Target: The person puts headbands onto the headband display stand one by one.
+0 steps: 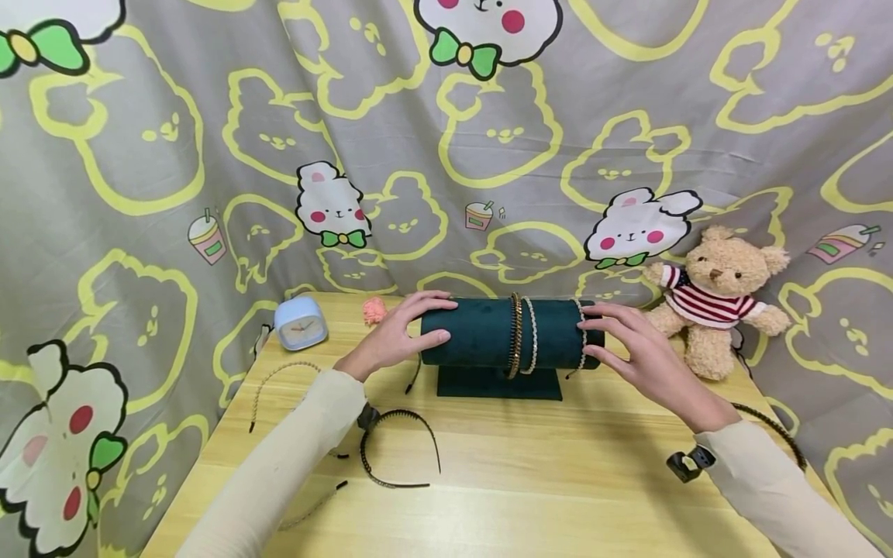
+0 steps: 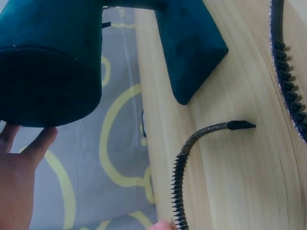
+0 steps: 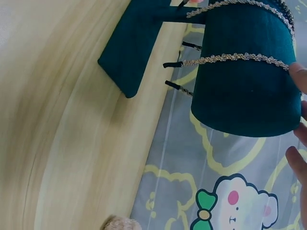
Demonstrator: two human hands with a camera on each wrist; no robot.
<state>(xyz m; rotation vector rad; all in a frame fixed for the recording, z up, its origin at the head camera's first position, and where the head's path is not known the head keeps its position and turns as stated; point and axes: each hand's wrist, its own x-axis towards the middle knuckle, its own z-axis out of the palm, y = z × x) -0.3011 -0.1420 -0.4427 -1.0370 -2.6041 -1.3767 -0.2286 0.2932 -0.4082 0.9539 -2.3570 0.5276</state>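
A dark green velvet headband stand (image 1: 467, 333), a padded roll on a flat base, sits at the table's back. Around the roll go a gold-and-black headband (image 1: 516, 333), a pale beaded headband (image 1: 534, 333) beside it and another beaded headband (image 3: 230, 58) near the right end. My left hand (image 1: 398, 333) is at the roll's left end, thumb in front and fingers along the top, mostly straight. At the other end my right hand (image 1: 645, 356) has its fingers extended. In the right wrist view, one fingertip touches the end headband; the other fingers lie beside the roll's rim.
Loose headbands lie on the wooden table (image 1: 530, 480): a black toothed headband (image 1: 364, 449), a beaded headband (image 1: 255, 399) at left, and a dark headband (image 1: 777, 430) at right. A blue clock (image 1: 300, 322), a small pink item (image 1: 374, 310) and a teddy bear (image 1: 711, 306) stand along the back.
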